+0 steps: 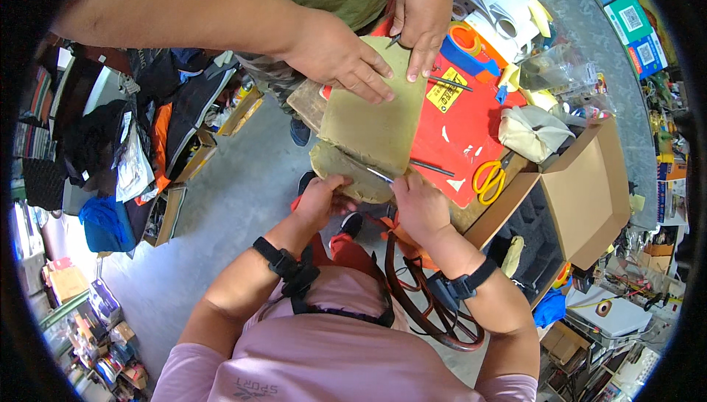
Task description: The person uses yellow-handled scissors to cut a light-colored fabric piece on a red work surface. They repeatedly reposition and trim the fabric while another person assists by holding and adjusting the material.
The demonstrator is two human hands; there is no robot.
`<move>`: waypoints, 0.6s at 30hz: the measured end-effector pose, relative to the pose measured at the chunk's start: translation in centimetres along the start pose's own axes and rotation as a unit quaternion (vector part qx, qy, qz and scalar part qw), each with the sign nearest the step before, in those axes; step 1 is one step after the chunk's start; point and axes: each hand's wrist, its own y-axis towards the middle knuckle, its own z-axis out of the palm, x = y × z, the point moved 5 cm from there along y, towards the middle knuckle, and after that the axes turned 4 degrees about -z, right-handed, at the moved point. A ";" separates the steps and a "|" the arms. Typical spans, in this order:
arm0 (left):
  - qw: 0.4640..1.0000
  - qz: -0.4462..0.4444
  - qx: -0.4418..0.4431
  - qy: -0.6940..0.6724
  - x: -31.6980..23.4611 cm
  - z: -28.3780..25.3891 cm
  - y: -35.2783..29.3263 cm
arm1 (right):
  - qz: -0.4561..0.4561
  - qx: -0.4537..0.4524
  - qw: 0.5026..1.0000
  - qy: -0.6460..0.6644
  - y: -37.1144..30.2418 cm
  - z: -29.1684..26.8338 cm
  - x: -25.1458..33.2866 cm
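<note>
A tan-olive sheet of padding (372,126) lies over the corner of the work table. Its near part, a darker olive flap (342,172), hangs toward me below a line across the sheet. My left hand (324,199) pinches the flap's near edge. In my right hand (421,207) is a thin silver blade-like tool (379,174), lying along that line; its handle is hidden in my fingers. Across from me, a co-worker's hand (339,56) presses flat on the sheet. Their other hand (426,19) rests at the far edge, beside a dark pointed tip.
Right of the sheet lies a red board (460,129) with dark rods and yellow-handled scissors (489,182). Tape rolls (465,39) stand behind. An open cardboard box (582,192) sits at the right. Coiled dark hoses (434,306) are beside my legs; cluttered shelves (140,129) stand left.
</note>
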 end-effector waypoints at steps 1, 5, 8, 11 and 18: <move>1.000 0.003 0.002 -0.004 -0.1 0.2 0.0 | -0.001 0.014 1.000 -0.006 0.3 0.0 0.0; 1.000 0.009 -0.004 -0.014 0.1 0.2 -0.2 | -0.022 0.055 0.998 -0.036 1.7 1.9 0.4; 0.999 0.020 -0.031 -0.006 -0.4 0.6 -0.2 | -0.027 0.076 0.995 -0.056 1.6 2.2 -0.1; 0.999 0.019 -0.039 -0.015 -0.2 0.1 -0.1 | -0.038 0.063 0.996 -0.053 1.1 2.5 -0.8; 0.999 0.015 -0.037 -0.005 -0.3 0.5 -0.1 | -0.001 0.089 0.996 -0.022 -2.4 4.0 -4.7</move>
